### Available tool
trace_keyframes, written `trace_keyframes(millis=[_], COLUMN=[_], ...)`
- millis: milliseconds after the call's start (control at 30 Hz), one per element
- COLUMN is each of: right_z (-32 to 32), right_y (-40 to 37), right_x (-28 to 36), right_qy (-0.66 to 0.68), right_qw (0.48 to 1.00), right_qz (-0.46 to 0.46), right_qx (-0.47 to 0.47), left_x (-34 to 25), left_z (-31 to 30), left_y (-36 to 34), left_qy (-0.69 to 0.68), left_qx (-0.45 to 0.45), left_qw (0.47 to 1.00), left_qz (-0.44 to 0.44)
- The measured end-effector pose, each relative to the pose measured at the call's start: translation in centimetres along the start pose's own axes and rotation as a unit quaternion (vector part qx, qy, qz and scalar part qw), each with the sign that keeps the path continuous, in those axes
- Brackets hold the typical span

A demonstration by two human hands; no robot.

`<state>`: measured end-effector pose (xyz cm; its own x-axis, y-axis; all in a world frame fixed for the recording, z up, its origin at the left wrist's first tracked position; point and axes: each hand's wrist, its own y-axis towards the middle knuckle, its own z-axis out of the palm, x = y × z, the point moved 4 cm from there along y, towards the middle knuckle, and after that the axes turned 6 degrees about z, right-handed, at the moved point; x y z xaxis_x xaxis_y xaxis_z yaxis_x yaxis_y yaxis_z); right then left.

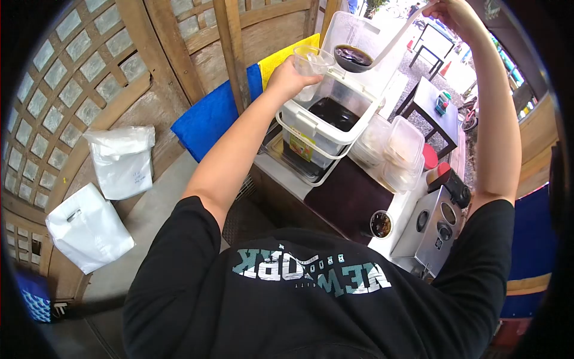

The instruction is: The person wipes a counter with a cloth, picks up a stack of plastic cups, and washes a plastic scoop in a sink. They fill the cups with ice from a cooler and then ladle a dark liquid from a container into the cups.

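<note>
My left hand (287, 79) is wrapped around a clear plastic cup (313, 58), tilted above the left rim of a white-handled plastic tub (294, 124). Dark liquid (336, 113) fills part of that tub. High on the right, my right hand (458, 19) grips the end of a long pale ladle handle (402, 39). The ladle's dark bowl (354, 58) is full of dark liquid and hangs above the tub, just right of the cup. Whether the cup holds anything is hard to make out. Behind them stands the tub's translucent raised lid (344, 27).
On the counter are a cup of dark drink with ice (381, 224), stacked clear containers (402, 146) and a silver box with round openings (426, 232). White plastic bags (122, 164) hang left by the wooden lattice. Blue cloth (210, 113) hangs behind the tub. A dark table (431, 105) stands outside.
</note>
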<state>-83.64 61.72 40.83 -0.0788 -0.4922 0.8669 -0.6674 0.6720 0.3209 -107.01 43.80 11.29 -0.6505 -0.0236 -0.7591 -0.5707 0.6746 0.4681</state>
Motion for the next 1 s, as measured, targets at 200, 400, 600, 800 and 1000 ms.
trace_keyframes(millis=[200,400,600,800,1000], right_z=[1.8,3.0,3.5,5.1,6.6], right_y=[-2.7,-2.8,-1.3,-3.3,-5.0], right_x=[2.7,1.9,0.5,1.7,2.6], right_qy=[-0.041,-0.079,-0.145,-0.169,-0.219], right_qw=[0.999,0.995,0.988,0.982,0.968], right_qz=[-0.020,-0.052,-0.052,-0.084,-0.123], right_qx=[-0.020,-0.016,-0.025,-0.012,0.024], left_x=[-1.9,-3.2,-3.2,-3.6,-4.2], left_z=[1.2,3.0,3.9,3.9,3.4], left_y=[-0.8,-1.1,-1.2,-1.3,-1.7], left_qy=[0.042,0.061,0.045,0.068,0.035], left_qx=[0.052,0.057,0.062,0.049,0.043], left_qw=[0.998,0.996,0.997,0.996,0.998], left_qz=[-0.006,-0.004,0.019,-0.016,-0.011])
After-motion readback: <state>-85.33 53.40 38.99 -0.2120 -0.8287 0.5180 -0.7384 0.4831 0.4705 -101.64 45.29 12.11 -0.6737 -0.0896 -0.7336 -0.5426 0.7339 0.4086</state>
